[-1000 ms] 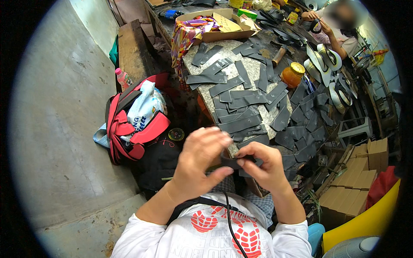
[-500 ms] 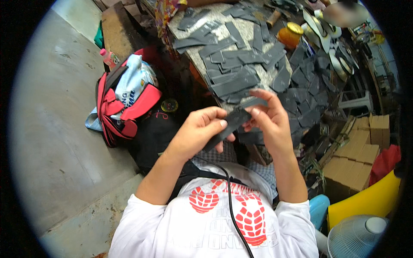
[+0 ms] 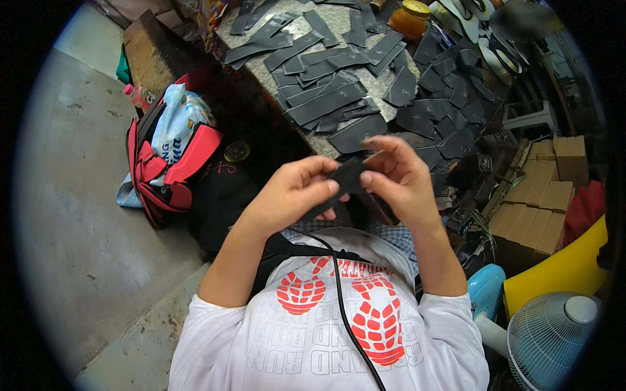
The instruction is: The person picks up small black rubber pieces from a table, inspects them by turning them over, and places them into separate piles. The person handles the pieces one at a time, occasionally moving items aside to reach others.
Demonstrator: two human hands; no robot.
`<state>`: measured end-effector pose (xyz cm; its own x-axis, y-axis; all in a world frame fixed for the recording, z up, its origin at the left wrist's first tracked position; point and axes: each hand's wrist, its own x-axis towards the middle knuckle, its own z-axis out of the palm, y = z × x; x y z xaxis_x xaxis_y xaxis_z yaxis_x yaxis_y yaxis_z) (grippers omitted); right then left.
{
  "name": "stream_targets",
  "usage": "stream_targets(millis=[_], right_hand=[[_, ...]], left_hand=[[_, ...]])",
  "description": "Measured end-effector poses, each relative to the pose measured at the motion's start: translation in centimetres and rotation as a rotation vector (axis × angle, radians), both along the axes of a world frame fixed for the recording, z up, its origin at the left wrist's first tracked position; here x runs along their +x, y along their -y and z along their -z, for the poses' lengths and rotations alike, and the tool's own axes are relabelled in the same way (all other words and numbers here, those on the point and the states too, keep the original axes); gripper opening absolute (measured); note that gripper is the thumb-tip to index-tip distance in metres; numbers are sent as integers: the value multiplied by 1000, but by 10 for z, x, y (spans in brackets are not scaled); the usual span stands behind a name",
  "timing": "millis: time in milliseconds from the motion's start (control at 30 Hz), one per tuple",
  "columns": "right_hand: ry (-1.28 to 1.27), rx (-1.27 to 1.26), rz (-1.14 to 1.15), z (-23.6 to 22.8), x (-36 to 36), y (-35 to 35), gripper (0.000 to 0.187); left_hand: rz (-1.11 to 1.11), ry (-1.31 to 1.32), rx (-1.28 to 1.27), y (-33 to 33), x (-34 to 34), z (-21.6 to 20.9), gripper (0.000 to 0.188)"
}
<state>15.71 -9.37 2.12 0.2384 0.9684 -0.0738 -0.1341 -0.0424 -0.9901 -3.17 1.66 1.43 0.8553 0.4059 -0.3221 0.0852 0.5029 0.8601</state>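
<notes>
In front of my chest both hands hold a dark, flat, flexible piece (image 3: 347, 174), black and strip-like. My left hand (image 3: 297, 192) pinches its near-left end between thumb and fingers. At its other end, my right hand (image 3: 401, 186) has the thumb pressed on the piece, with the index finger raised and curved above. A dark edge hangs below the right fingers; whether it belongs to the same piece I cannot tell. Just beyond my hands, many similar black cut pieces (image 3: 326, 107) lie overlapping on a speckled stone tabletop (image 3: 385, 85).
An orange jar with a yellow lid (image 3: 409, 19) and several pale shoe soles (image 3: 495, 62) stand far right. Cardboard boxes (image 3: 531, 225) and a fan (image 3: 554, 339) are at my right. A red-and-black bag (image 3: 166, 163) lies left. A black cable (image 3: 339, 287) runs down my shirt.
The head view has shifted, so the table sits higher and further left. The held piece looks more bent, and my hands have moved slightly within the view.
</notes>
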Motion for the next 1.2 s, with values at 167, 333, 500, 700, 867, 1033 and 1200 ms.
stream_targets(millis=[167,333,500,700,867,1033,1200], right_hand=[[288,12,36,0,-9,23,36],[510,-7,373,-15,42,51,25],[555,54,695,-31,92,79,21],[622,-39,821,-27,113,94,19],[588,-96,806,-7,122,94,17],[594,-129,836,14,138,97,17],[688,-178,820,29,145,90,19]], left_hand=[[121,-213,292,12,2,-3,14],[-24,-165,316,11,-4,-7,13],[-111,-108,299,3,-5,-10,12],[-111,-105,301,1,0,-9,12],[-118,-120,300,3,5,-8,11],[-21,-106,432,13,18,-7,8],[128,-18,700,20,35,-4,15]])
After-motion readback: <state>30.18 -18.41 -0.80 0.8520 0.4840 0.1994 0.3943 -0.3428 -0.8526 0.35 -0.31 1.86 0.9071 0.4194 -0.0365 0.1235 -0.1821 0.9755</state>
